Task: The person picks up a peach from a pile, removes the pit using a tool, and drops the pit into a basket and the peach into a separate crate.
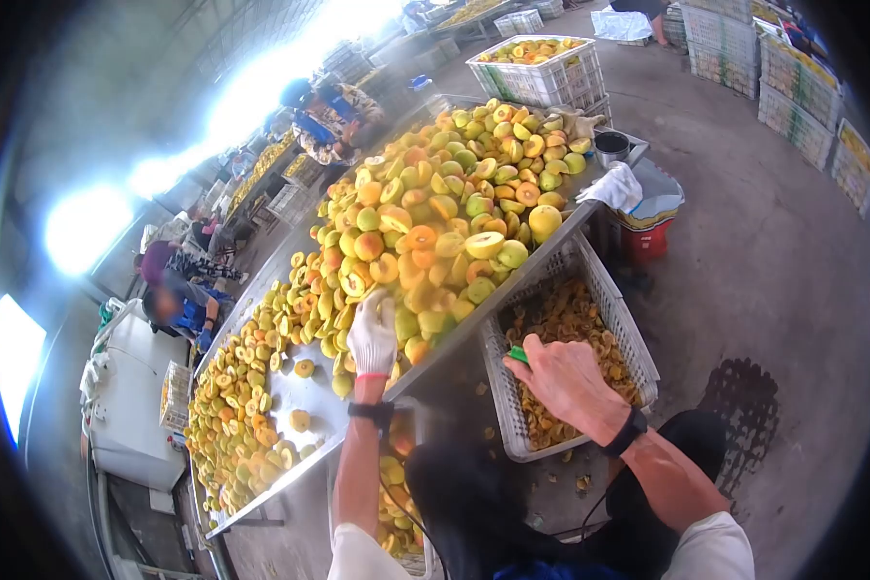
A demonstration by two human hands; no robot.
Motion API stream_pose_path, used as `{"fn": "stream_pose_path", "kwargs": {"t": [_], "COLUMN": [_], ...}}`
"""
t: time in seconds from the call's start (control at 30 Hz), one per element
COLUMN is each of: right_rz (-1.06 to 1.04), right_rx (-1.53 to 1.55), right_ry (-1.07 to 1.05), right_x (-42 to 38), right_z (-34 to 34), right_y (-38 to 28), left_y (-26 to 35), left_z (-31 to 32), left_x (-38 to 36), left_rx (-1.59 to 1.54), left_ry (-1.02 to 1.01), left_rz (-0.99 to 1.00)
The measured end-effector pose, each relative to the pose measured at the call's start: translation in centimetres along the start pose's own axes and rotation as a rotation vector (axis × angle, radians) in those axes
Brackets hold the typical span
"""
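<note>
Metal shows on the table [319, 398] beside a heap of yellow and orange fruit, spread beyond the left hand [372, 336]. Its gloved fingers reach into the heap's near edge, fairly close together; whether they pinch a piece I cannot tell. A halved fruit [355, 284] lies just past the fingertips, slightly leftward, far nearer this hand. The right hand [568, 379], over a crate [508, 418] of scraps, curls round a green handle [519, 354], its long axis seemingly aimed toward the glove.

No readable text, label, brand, number or sign shows anywhere here.
</note>
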State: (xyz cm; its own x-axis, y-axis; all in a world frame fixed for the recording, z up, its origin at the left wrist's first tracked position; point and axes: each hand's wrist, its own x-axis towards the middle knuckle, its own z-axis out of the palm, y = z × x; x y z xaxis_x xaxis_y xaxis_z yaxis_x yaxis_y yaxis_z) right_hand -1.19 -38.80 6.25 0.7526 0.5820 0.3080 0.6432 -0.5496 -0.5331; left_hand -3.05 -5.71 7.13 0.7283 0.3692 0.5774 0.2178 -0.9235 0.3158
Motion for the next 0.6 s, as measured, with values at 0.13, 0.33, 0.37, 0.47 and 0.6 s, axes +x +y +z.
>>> {"fn": "stream_pose_path", "kwargs": {"t": [0.13,0.33,0.37,0.47,0.6], "right_rz": [0.016,0.025,0.03,0.037,0.08], "right_rx": [0.009,0.035,0.031,0.127,0.152], "right_ry": [-0.009,-0.05,-0.039,-0.062,-0.097], "right_x": [1.1,2.6,2.9,3.5,4.4], "right_z": [0.9,1.2,1.4,2.0,1.3], "right_y": [0.8,1.2,1.4,1.9,2.2], "left_y": [2.6,5.1,5.7,6.0,6.8], "left_z": [4.1,8.2,8.8,10.6,11.5], "left_x": [6.6,12.4,13.1,13.6,13.2], "left_rx": [-0.015,0.314,0.377,0.331,0.343], "left_ry": [0.028,-0.117,-0.144,-0.168,-0.147], "left_rz": [0.116,-0.105,-0.184,-0.313,-0.369]}}
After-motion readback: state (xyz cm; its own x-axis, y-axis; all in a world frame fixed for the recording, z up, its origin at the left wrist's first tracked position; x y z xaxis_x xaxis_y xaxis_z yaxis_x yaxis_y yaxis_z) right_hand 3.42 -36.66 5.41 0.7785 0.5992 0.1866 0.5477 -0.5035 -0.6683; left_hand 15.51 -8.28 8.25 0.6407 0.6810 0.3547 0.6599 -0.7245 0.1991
